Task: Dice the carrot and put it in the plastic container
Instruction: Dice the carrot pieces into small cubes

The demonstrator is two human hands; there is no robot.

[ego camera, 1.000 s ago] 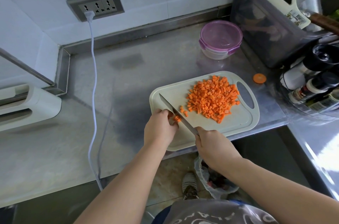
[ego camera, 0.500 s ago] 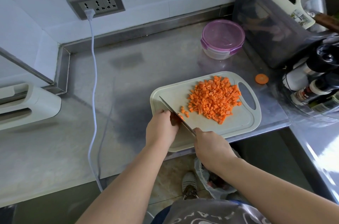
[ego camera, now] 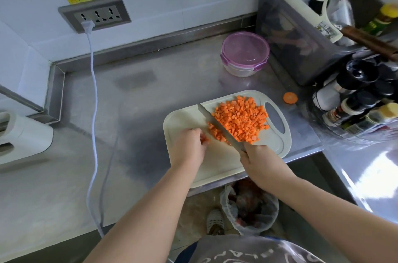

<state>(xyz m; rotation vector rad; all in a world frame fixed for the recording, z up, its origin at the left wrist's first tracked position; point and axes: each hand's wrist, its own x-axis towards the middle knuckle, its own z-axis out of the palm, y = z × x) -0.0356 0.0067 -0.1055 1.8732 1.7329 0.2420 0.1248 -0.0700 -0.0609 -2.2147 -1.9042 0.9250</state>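
**Knife against the carrot heap, container closed behind**

A grey printed garment is cut off by the lower edge. Under the tabletop's front edge, a translucent bag-lined bin stands on the floor. The right forearm partly covers it, and its contents are too dim to name.

The right hand is wrapped around a steel-bladed kitchen knife, with the handle hidden inside the fist. The blade slants across the cream plastic cutting board and lies against the near-left side of the heap of small orange diced carrot cubes. The left hand sits on the board with its fingers curled round loose carrot pieces, most of them hidden beneath the fingers.

Beyond the board's handle hole, a round orange carrot slice lies alone on the stainless-steel tabletop. Farther back stands the round clear plastic container with a purple clip lid. Its lid is on, and what is inside cannot be made out. It stands just beside a dark grey plastic crate, whose top runs out of view.
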